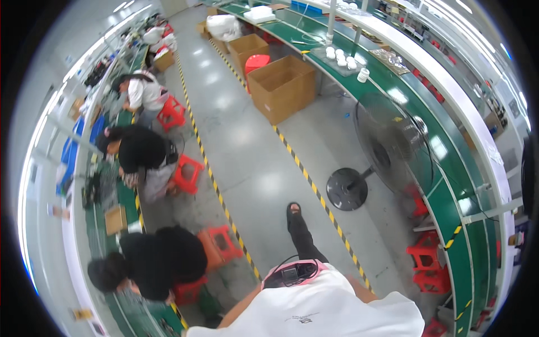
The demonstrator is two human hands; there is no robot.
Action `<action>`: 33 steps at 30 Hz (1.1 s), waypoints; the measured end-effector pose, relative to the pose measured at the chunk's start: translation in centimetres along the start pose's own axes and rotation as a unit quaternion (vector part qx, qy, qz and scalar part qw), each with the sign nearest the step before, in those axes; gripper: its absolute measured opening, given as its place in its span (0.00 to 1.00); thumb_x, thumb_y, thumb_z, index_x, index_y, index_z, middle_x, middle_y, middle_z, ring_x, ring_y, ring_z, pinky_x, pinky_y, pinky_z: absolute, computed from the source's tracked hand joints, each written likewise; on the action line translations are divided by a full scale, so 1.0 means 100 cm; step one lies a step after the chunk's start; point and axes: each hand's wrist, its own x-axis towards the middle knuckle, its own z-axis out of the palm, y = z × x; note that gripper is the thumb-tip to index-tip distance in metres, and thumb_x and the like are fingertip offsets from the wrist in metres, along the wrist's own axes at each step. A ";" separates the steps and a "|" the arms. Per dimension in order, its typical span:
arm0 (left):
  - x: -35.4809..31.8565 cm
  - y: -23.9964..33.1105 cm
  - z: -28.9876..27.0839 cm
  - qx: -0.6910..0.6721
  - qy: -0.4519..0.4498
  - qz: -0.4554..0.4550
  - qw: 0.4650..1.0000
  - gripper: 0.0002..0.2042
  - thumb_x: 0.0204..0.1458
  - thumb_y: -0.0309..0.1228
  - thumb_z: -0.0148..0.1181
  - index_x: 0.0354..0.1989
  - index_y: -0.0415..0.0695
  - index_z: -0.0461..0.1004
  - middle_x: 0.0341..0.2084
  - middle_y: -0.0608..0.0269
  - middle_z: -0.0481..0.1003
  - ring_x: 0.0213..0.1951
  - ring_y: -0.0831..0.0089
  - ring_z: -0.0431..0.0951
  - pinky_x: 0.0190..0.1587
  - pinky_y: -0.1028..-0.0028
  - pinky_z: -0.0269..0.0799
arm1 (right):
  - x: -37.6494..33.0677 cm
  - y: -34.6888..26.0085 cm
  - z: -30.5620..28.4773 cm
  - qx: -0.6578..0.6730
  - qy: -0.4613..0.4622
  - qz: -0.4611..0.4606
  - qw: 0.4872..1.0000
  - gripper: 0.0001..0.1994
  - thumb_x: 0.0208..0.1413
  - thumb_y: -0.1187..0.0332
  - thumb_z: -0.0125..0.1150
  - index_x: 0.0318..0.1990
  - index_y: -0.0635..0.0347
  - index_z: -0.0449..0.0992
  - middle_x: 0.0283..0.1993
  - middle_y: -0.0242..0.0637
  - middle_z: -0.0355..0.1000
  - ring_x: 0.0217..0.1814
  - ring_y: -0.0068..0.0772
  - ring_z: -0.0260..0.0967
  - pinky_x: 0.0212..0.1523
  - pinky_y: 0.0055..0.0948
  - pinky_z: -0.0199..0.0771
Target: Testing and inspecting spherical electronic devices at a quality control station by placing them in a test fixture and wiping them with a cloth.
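Observation:
Neither of my hands can be seen. A bit of my left arm shows beside my white shirt, and a bit of my right arm shows on the other side. At my waist, between the arms, sits a pink pouch with a small black device and a black cable. Below it one leg in dark trousers steps forward, with a dark open-toed shoe on the grey floor.
A standing fan and an open cardboard box line the right of the aisle, by a green workbench. Red stools stand underneath. On the left, several people sit at another bench. Yellow-black floor tape edges the aisle.

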 end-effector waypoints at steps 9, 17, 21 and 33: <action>0.131 0.190 -0.299 -0.018 0.101 -0.061 0.993 0.25 0.65 0.44 0.50 0.63 0.39 0.69 0.61 0.54 0.71 0.60 0.64 0.69 0.65 0.68 0.60 | 0.180 -0.394 -0.023 -0.508 -0.072 -0.214 0.832 0.14 0.55 0.64 0.54 0.36 0.62 0.84 0.35 0.46 0.81 0.39 0.44 0.80 0.42 0.44 0.79; 0.229 0.283 -0.507 -0.018 0.079 -0.073 0.994 0.24 0.65 0.43 0.50 0.63 0.39 0.69 0.61 0.54 0.72 0.60 0.64 0.70 0.65 0.68 0.60 | 0.280 -0.828 0.010 0.175 -0.122 -0.253 0.944 0.13 0.66 0.61 0.52 0.44 0.61 0.77 0.39 0.39 0.79 0.38 0.32 0.79 0.39 0.32 0.81; 0.286 0.330 -0.586 0.006 0.035 -0.089 0.995 0.24 0.65 0.43 0.50 0.63 0.39 0.69 0.61 0.54 0.72 0.60 0.64 0.70 0.65 0.68 0.61 | 0.282 -0.878 -0.003 0.058 -0.108 -0.232 0.965 0.14 0.65 0.60 0.55 0.46 0.61 0.77 0.39 0.39 0.79 0.36 0.29 0.77 0.38 0.29 0.80; 0.556 0.616 -0.693 0.142 -0.082 -0.058 0.985 0.24 0.66 0.43 0.49 0.63 0.39 0.69 0.60 0.54 0.73 0.59 0.64 0.70 0.65 0.67 0.61 | 0.400 -0.952 -0.193 0.198 0.048 -0.077 0.976 0.14 0.63 0.61 0.57 0.41 0.66 0.78 0.36 0.40 0.80 0.35 0.31 0.78 0.34 0.32 0.80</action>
